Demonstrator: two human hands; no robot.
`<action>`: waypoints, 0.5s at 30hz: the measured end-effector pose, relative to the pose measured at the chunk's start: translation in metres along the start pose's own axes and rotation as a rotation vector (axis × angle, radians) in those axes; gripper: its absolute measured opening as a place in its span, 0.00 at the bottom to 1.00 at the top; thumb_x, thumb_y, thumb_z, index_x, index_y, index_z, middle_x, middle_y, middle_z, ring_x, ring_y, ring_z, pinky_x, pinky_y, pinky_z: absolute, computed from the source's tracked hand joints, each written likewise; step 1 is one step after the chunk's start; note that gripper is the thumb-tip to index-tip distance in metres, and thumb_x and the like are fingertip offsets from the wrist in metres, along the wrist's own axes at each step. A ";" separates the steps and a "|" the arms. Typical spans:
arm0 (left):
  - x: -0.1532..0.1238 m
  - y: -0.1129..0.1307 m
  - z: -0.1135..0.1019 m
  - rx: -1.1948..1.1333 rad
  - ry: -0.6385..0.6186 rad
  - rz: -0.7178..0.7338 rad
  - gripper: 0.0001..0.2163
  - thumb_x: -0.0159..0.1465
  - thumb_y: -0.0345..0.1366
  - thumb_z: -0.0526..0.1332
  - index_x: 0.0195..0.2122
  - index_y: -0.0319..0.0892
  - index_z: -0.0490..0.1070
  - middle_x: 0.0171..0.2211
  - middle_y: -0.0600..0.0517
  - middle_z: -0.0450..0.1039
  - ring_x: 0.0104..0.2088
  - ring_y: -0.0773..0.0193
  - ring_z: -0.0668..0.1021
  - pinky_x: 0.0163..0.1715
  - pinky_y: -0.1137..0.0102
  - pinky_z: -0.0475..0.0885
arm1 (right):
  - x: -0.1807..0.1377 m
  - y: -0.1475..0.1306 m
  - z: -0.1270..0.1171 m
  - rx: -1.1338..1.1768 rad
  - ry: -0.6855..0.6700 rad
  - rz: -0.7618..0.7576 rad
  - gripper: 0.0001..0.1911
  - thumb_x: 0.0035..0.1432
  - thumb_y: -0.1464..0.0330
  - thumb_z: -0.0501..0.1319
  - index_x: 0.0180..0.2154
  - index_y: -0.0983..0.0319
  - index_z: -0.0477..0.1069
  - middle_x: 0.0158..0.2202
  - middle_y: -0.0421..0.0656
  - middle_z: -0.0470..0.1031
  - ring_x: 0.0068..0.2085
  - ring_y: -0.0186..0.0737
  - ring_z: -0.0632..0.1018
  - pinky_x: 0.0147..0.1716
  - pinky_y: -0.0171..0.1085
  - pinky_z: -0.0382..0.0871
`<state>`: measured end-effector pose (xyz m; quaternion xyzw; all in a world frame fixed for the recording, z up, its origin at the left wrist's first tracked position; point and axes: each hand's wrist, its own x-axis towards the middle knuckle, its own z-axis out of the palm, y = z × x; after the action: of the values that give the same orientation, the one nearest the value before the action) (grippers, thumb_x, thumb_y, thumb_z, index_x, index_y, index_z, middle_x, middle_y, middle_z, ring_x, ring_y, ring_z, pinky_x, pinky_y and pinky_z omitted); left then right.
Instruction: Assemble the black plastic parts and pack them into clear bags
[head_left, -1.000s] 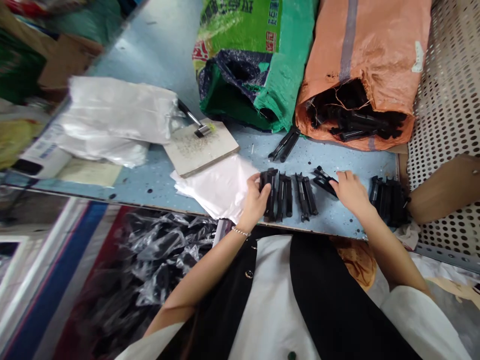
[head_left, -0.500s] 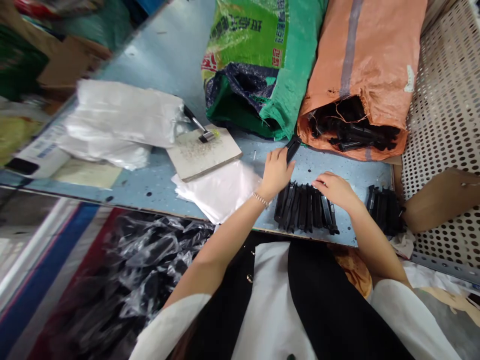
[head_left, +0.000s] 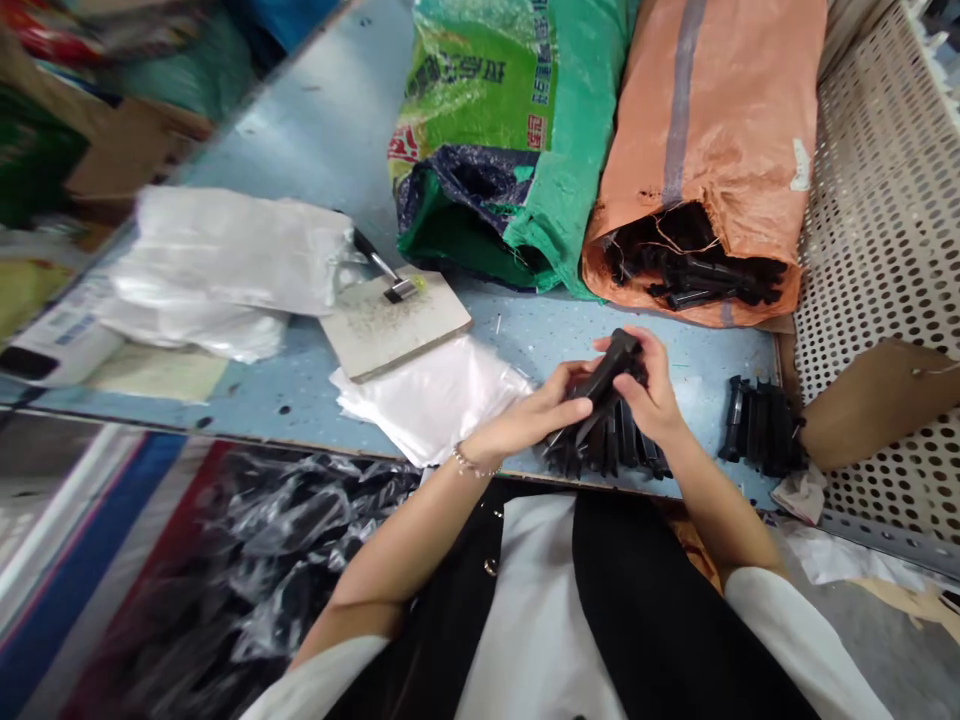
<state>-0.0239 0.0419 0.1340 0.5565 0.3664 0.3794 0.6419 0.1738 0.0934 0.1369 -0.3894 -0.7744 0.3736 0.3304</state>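
Between both hands I hold a black plastic part, long and narrow, tilted above the table. My left hand is closed round its lower left end. My right hand grips the upper end, with the thumb on the near side. Whether it is one piece or several together I cannot tell. Right under my hands lies a row of similar black parts along the table's front edge, partly hidden by my fingers. Beyond my right hand an orange woven sack lies with its mouth open, showing more black parts.
Left of my hands are white plastic bags and a board with a black-handled tool on it. A green sack lies at the back. Another group of black parts stands by the perforated panel on the right.
My left hand has come back from near the orange sack with a black part. My right hand has lifted off the row and now grips it too. The view has shifted slightly.
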 end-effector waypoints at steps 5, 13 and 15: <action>-0.013 -0.003 -0.002 -0.348 0.132 -0.103 0.36 0.65 0.52 0.64 0.71 0.53 0.53 0.39 0.48 0.78 0.25 0.61 0.80 0.26 0.65 0.78 | -0.002 -0.002 0.000 -0.242 0.077 -0.086 0.32 0.68 0.44 0.52 0.62 0.57 0.58 0.56 0.55 0.70 0.55 0.54 0.73 0.51 0.52 0.72; -0.027 -0.012 0.019 0.043 0.354 -0.028 0.39 0.66 0.50 0.64 0.74 0.48 0.51 0.47 0.44 0.79 0.44 0.52 0.82 0.47 0.58 0.79 | -0.001 -0.003 0.018 0.092 -0.005 0.272 0.29 0.66 0.39 0.48 0.33 0.57 0.65 0.28 0.42 0.66 0.31 0.41 0.70 0.31 0.40 0.67; -0.025 -0.018 0.018 0.134 0.447 0.031 0.38 0.64 0.50 0.66 0.72 0.46 0.55 0.59 0.41 0.73 0.56 0.49 0.78 0.55 0.56 0.75 | -0.001 -0.005 0.027 0.279 -0.092 0.427 0.33 0.66 0.36 0.43 0.32 0.56 0.64 0.23 0.37 0.61 0.24 0.37 0.64 0.23 0.36 0.60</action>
<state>-0.0173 0.0098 0.1190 0.5056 0.5151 0.4779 0.5006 0.1512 0.0816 0.1273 -0.4772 -0.6300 0.5553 0.2589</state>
